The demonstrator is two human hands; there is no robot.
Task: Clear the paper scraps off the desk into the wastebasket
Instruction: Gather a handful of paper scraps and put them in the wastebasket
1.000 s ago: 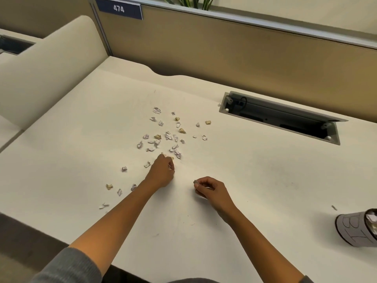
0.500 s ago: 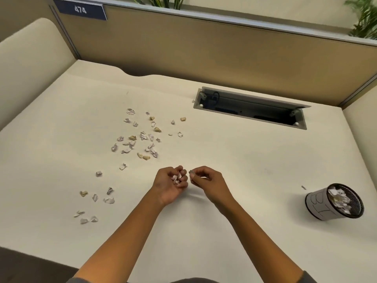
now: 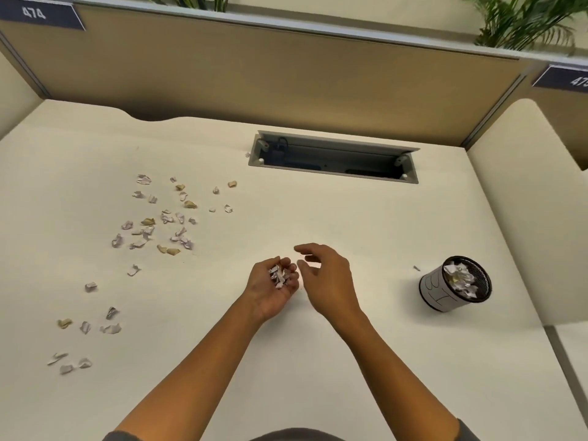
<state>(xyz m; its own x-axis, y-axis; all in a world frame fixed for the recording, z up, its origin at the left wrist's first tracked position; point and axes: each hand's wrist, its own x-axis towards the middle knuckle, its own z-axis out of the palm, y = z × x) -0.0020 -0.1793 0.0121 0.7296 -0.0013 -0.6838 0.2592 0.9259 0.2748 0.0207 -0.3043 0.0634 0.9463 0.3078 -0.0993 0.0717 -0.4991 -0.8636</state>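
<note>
The left hand (image 3: 273, 289), a second earlier knuckles-up and pinching among the paper scraps (image 3: 159, 224), had turned palm-up and cupped a small heap of collected scraps (image 3: 280, 276). The right hand (image 3: 327, 278), which half a second earlier pinched one scrap beside the left, now hung released, fingers spread and apparently empty, just at 3 o'clock of the heap. This suggested the right hand's scrap had been passed into the left palm, so that one load was ready for carrying. The wastebasket (image 3: 445, 297) stood at 3 o'clock of both hands, well apart, partly filled. Most scraps remained on the desk (image 3: 366, 361) at 10 o'clock of the hands, with a smaller group at 8 o'clock and one sliver (image 3: 416, 268) beside the wastebasket. The underside of the right hand was hidden. The depth of the wastebasket's contents could not be judged.
</note>
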